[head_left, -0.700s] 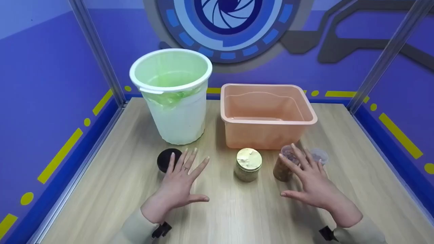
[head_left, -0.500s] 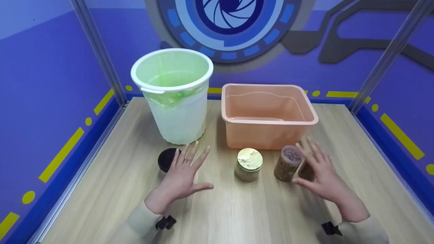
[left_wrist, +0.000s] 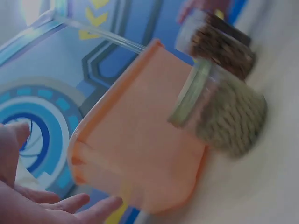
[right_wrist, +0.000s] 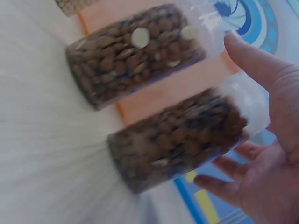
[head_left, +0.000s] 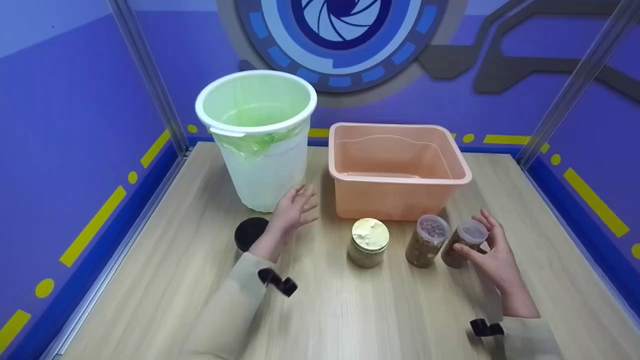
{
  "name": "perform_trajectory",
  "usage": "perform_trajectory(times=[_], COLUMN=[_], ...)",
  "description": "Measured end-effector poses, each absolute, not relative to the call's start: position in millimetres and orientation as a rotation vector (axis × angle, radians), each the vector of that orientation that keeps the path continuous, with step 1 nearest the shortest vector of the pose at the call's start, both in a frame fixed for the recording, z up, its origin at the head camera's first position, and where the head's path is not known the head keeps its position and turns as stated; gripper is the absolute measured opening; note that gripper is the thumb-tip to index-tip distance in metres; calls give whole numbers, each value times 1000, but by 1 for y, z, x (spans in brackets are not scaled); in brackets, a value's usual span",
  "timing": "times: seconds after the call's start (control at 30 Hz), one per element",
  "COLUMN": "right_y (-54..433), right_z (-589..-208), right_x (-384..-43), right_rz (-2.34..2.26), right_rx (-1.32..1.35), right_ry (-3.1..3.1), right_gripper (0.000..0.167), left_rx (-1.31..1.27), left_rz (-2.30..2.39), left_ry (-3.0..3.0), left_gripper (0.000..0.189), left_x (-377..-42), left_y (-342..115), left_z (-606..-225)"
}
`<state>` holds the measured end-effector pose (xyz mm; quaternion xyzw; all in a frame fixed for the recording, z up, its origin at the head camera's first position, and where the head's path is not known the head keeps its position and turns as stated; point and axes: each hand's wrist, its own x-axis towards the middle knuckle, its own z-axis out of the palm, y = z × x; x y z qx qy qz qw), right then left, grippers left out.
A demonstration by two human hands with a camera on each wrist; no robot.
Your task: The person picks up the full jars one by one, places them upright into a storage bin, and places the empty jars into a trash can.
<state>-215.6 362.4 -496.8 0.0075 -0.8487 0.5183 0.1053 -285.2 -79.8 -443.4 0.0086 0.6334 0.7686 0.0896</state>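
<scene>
My right hand point(head_left: 495, 255) is at the rightmost clear jar point(head_left: 453, 252), its thumb on the near side and its fingers on the far side. The right wrist view shows this jar point(right_wrist: 177, 140) upright, filled with brown nuts or seeds, the fingers spread around its lid end. A similar jar point(head_left: 424, 250) of brown pieces, with pale discs among them, stands just left of it. My left hand point(head_left: 292, 212) hovers in front of the bin with loosely spread fingers, holding nothing. A squat jar point(head_left: 368, 250) with a gold lid and pale pellets inside stands between the hands.
A tall white bin point(head_left: 267, 175) lined with a green bag stands at the back left. Right of it is an orange tub point(head_left: 390, 197). A round black-topped container point(head_left: 250, 232) sits beside my left forearm. Walls enclose the wooden table point(head_left: 350, 320) at back and sides.
My left hand has moved forward and turned toward the bin. My right hand has moved right, off the other brown-filled jar, to the rightmost jar. The jars stand where they were.
</scene>
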Motion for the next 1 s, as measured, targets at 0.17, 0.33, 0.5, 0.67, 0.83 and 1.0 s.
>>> perform_trajectory(times=[0.17, 0.33, 0.5, 0.67, 0.83, 1.0], right_y=[365, 367, 365, 363, 362, 362], right_z=[-508, -512, -511, -508, -502, -491], right_x=[-216, -216, -217, -215, -213, -214], right_rz=[1508, 1512, 1518, 1455, 1375, 1339], right_rx=[-94, -126, -103, -116, -181, -220], right_ry=[-2458, -2434, -2429, -2472, -2523, -2528], right_gripper=[80, 59, 58, 62, 66, 66], left_rx=[-250, -373, -361, -348, -368, -367], left_rz=[2553, 2589, 2623, 2648, 2636, 2639], left_ry=[1325, 1211, 1228, 1274, 1310, 1311], left_gripper=[66, 57, 40, 46, 52, 53], left_x=[-311, -330, -341, -346, -349, -349], left_y=[-61, -46, -34, -24, -21, -21], left_z=[-428, -416, -412, -410, -414, -416])
